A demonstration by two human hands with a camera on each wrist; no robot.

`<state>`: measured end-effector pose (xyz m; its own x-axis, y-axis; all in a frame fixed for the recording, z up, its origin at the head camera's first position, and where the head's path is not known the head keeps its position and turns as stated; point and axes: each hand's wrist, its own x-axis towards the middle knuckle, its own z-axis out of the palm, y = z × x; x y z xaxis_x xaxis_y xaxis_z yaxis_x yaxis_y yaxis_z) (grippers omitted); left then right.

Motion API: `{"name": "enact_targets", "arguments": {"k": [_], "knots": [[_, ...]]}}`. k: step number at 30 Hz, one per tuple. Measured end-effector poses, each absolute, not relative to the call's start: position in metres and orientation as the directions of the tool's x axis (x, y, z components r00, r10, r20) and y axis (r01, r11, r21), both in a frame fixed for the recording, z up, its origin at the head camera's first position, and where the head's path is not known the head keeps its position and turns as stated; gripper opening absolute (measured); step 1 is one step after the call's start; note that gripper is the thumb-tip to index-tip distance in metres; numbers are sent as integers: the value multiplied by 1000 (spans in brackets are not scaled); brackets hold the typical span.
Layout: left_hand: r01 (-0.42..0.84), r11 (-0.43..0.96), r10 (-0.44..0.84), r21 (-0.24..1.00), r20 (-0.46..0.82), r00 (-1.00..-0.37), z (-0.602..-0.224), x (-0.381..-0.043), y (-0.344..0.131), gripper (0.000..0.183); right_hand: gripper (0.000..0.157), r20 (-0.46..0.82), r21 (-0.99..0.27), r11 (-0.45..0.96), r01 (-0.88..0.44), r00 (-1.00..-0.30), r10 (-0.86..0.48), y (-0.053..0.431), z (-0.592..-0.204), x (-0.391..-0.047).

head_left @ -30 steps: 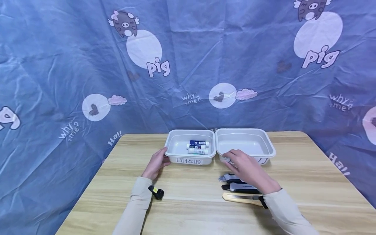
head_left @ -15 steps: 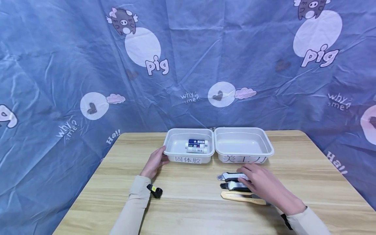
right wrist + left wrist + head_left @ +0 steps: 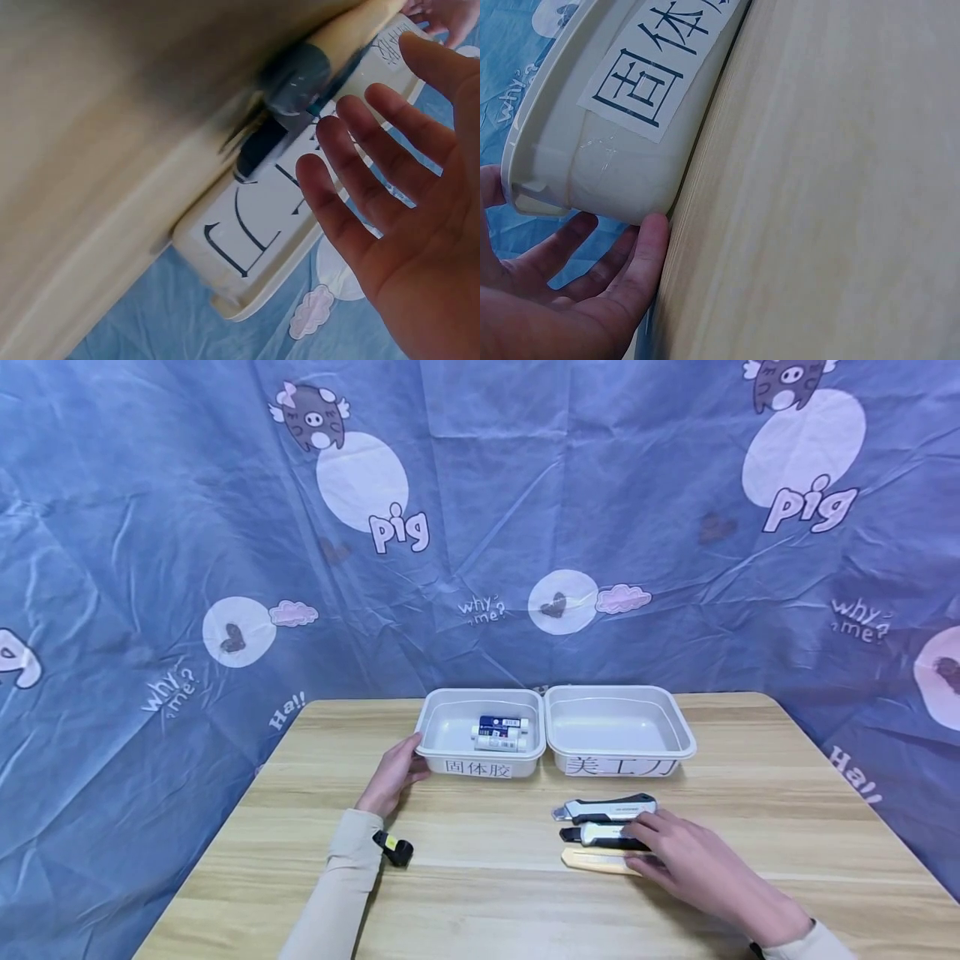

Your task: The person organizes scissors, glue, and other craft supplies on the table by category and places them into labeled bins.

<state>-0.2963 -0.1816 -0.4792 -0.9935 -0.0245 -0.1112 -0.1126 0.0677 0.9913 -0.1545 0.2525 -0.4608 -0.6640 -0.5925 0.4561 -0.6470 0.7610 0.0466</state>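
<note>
Here's the right hand [image 3: 697, 864], fingers spread apart and clamped on nothing, over the right-hand ends of the cutters; whether a fingertip touches one, I cannot tell. Under the thumb, it's the slim, pale-yellow box cutter [image 3: 596, 860]; by the index finger, the silver-and-black box cutter [image 3: 603, 836]; beyond them, the grey-and-black box cutter with a clear tip [image 3: 611, 810]. All three lie flat on the pale wood-grain bench [image 3: 465, 893], long axes running left to right, tips to the left, bodies leading away leftward from this hand, clearly the nearer one.

Over to the left hand [image 3: 392, 779]: fingers loosely bent, not clamped, fingertips against the corner of the left white plastic bin [image 3: 480, 756]. Inside, three white-and-blue glue sticks [image 3: 501, 733] lie toward its right side. Alongside, the right white plastic bin [image 3: 618, 755] shows its pale inner floor, beyond the cutters.
</note>
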Motion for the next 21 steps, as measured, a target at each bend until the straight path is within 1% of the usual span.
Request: {"name": "enact_targets", "arguments": {"k": [8, 12, 17, 21], "knots": [[-120, 59, -17, 991, -119, -993, -477, -295, -181, 59, 36, 429, 51, 753, -656, -667, -610, 259, -466, -148], [-114, 58, -9, 992, -113, -994, -475, -294, -181, 60, 34, 404, 55, 736, -674, -659, -634, 259, -467, -146], [-114, 59, -17, 992, -114, -993, -475, -295, -181, 59, 30, 339, 27, 738, -674, -688, -641, 257, -466, -145], [-113, 63, -24, 992, -111, -993, -476, -295, -181, 58, 27, 333, 23, 737, -676, -690, -643, 256, -466, -144]]}}
